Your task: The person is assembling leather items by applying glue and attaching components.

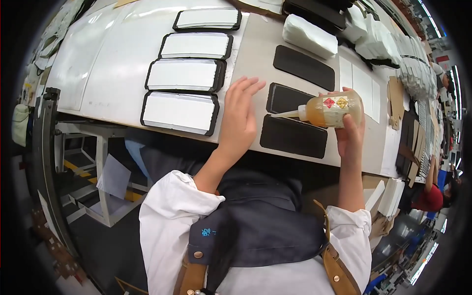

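My right hand (pixel 352 115) is wrapped round a clear squeeze bottle (pixel 330 111) of amber liquid, tipped on its side. Its thin pale nozzle (pixel 286 114) points left, over the edge between two black rounded panels. The nearest black panel (pixel 293 136) lies by the table's front edge; the middle panel (pixel 285 98) is partly hidden behind the bottle, and a third panel (pixel 304 66) lies beyond it. My left hand (pixel 241 108) hovers left of the panels with its fingers stretched out, holding nothing. Whether liquid leaves the nozzle is too small to tell.
Left of my hand, several black-edged stacks topped with white strips (pixel 180 112) run away in a column. A folded white bundle (pixel 309 36) sits behind the panels. White sheets (pixel 359 83) and brown cardboard pieces (pixel 395 102) lie at right. A person in red (pixel 427 199) is at far right.
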`<control>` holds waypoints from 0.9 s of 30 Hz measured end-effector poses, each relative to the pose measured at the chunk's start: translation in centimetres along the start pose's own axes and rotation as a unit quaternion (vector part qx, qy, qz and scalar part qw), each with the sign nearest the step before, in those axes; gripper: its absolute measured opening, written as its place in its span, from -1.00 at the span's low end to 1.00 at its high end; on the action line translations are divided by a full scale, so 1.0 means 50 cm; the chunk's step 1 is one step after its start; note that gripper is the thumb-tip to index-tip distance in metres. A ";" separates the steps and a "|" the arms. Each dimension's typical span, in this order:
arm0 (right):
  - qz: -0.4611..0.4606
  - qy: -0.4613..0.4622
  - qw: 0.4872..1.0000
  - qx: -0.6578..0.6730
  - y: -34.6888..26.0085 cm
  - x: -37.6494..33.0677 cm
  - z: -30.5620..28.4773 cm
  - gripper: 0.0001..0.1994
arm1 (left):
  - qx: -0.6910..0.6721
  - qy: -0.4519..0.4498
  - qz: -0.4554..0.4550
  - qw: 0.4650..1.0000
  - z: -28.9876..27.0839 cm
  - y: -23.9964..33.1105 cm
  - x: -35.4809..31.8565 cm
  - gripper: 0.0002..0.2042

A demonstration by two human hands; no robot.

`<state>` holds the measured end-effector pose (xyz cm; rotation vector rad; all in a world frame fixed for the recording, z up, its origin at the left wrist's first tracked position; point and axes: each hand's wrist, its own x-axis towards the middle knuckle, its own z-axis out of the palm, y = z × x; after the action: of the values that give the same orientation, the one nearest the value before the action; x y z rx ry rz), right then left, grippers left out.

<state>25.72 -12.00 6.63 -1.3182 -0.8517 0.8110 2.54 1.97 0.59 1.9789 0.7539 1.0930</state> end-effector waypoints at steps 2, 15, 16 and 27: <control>0.000 -0.005 1.000 -0.003 0.003 0.008 0.001 -0.15 | 0.004 -0.004 -0.004 1.000 -0.001 0.002 0.001 -0.49; 0.021 -0.039 0.998 0.041 0.007 0.011 0.006 -0.20 | 0.015 -0.008 -0.002 1.000 -0.004 0.005 -0.002 -0.50; 0.023 -0.038 0.998 0.041 0.007 0.009 0.008 -0.20 | 0.015 -0.005 -0.002 1.000 -0.005 0.005 -0.003 -0.50; 0.049 -0.067 0.995 0.060 0.014 -0.043 0.003 -0.04 | 0.007 -0.003 -0.012 1.000 -0.001 0.001 0.004 -0.56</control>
<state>24.56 -13.77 5.81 -1.2176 -0.8357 1.0221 2.61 2.11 0.75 1.9796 0.7812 1.0692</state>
